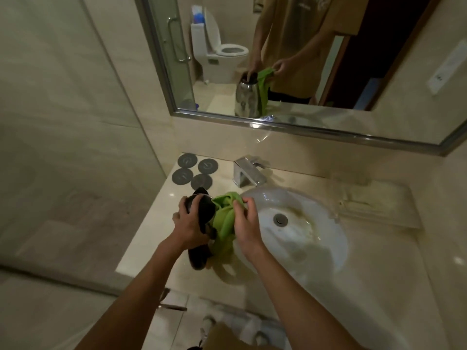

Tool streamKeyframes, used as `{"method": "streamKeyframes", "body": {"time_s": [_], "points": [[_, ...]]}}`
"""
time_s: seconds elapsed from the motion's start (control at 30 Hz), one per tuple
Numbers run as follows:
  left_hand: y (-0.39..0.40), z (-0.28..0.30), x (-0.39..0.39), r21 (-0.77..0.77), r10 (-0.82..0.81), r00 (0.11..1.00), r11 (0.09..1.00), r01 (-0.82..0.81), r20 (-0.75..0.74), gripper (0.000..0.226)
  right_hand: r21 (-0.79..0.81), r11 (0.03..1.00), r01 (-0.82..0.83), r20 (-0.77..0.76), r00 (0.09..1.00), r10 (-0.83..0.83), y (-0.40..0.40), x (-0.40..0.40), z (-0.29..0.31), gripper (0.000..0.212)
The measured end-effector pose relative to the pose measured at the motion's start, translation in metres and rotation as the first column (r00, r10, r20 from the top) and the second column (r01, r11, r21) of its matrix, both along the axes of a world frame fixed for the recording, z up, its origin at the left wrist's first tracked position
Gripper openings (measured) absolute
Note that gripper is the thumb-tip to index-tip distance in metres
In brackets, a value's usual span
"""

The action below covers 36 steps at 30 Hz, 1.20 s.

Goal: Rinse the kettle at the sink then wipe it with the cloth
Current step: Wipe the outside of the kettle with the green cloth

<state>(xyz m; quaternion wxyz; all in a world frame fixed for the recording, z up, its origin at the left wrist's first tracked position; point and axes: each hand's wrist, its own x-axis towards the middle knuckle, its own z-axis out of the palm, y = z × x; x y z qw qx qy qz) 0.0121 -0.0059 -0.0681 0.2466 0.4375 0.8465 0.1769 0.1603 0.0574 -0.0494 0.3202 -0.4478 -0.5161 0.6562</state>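
Note:
The kettle (pixel 206 215) stands on the counter just left of the white sink (pixel 326 238); from above I see its black lid and handle, and the mirror shows its steel body. My left hand (pixel 188 222) grips the kettle's top by the black handle. A green cloth (pixel 223 218) drapes over the kettle's right side and hangs down toward the counter. My right hand (pixel 243 218) pinches the cloth's upper part against the kettle, at the sink's left rim.
A chrome faucet (pixel 246 173) stands behind the sink. Several dark round coasters (pixel 193 170) lie at the counter's back left. A glass shower wall (pixel 75 122) rises on the left, and the mirror (pixel 290 59) hangs above. The counter's front edge (pixel 141 271) is near my forearms.

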Motion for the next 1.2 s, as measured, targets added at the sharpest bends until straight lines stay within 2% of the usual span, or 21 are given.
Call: {"method": "streamKeyframes", "body": {"time_s": [0.13, 0.33, 0.43, 0.53, 0.67, 0.77, 0.87, 0.97, 1.07, 1.2], "points": [[-0.011, -0.002, -0.018, 0.02, -0.145, 0.989, 0.989, 0.145, 0.003, 0.106, 0.0, 0.994, -0.112, 0.048, 0.993, 0.112, -0.005, -0.018, -0.018, 0.011], [-0.014, -0.002, -0.029, -0.014, -0.222, 0.975, 0.975, 0.222, 0.008, 0.109, -0.113, 0.983, -0.147, 0.207, 0.964, 0.168, 0.004, -0.033, -0.046, 0.048], [-0.014, -0.001, -0.028, -0.004, -0.237, 0.971, 0.971, 0.237, 0.005, 0.11, -0.195, 0.957, -0.216, 0.283, 0.921, 0.266, 0.011, -0.033, -0.05, 0.055], [-0.014, 0.0, -0.029, 0.005, -0.243, 0.97, 0.97, 0.243, 0.011, 0.11, -0.236, 0.946, -0.224, 0.292, 0.912, 0.288, 0.013, -0.036, -0.055, 0.061], [-0.015, 0.002, -0.028, 0.017, -0.262, 0.965, 0.965, 0.262, 0.02, 0.108, -0.195, 0.958, -0.211, 0.286, 0.922, 0.262, 0.02, -0.038, -0.044, 0.055], [-0.014, 0.003, -0.028, 0.01, -0.264, 0.964, 0.964, 0.264, 0.014, 0.108, -0.086, 0.947, -0.31, 0.4, 0.86, 0.318, 0.035, -0.041, -0.032, 0.042], [-0.014, 0.002, -0.029, 0.012, -0.264, 0.965, 0.965, 0.264, 0.012, 0.108, -0.041, 0.938, -0.345, 0.477, 0.818, 0.322, 0.046, -0.049, -0.03, 0.043], [-0.015, 0.001, -0.029, 0.018, -0.262, 0.965, 0.965, 0.261, 0.017, 0.107, -0.025, 0.932, -0.361, 0.492, 0.807, 0.326, 0.048, -0.052, -0.032, 0.042], [-0.015, 0.0, -0.03, 0.025, -0.266, 0.964, 0.964, 0.265, 0.023, 0.107, 0.056, 0.904, -0.424, 0.526, 0.782, 0.334, 0.048, -0.051, -0.031, 0.042], [-0.015, 0.001, -0.029, 0.028, -0.266, 0.964, 0.964, 0.266, 0.017, 0.106, 0.012, 0.883, -0.469, 0.525, 0.754, 0.394, 0.058, -0.056, -0.028, 0.042]]}}
